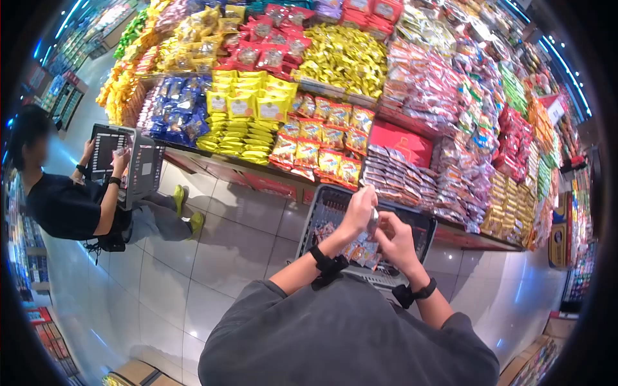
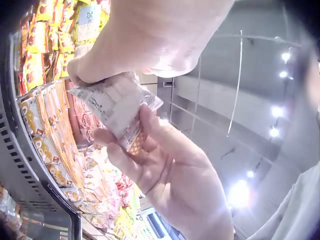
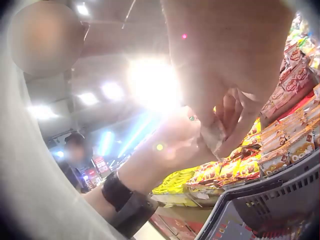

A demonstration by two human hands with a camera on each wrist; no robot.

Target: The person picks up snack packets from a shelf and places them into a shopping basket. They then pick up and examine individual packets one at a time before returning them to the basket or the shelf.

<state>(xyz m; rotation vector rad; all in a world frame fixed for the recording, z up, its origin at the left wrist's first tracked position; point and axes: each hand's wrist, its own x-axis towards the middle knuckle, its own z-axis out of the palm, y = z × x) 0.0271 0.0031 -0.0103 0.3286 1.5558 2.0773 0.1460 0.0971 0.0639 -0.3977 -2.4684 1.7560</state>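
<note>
A small snack packet (image 2: 117, 107), pale and printed on the face seen in the left wrist view, is between my two hands above a grey shopping basket (image 1: 317, 215). My left hand (image 1: 358, 212) pinches its upper edge. The thumb and fingers of my right hand (image 1: 398, 243) grip the packet's other end. In the right wrist view the packet (image 3: 214, 137) is mostly hidden behind the fingers. Several small loose packets (image 1: 367, 253) lie inside the basket, below my hands.
A long candy display faces me, with brown-and-white packets (image 1: 396, 172), red-and-yellow packets (image 1: 322, 135) and yellow bags (image 1: 241, 106) in bins. A red panel (image 1: 402, 143) shows in one bin. At left, another person (image 1: 71, 202) holds a grey basket (image 1: 145, 170) on the tiled floor (image 1: 232, 257).
</note>
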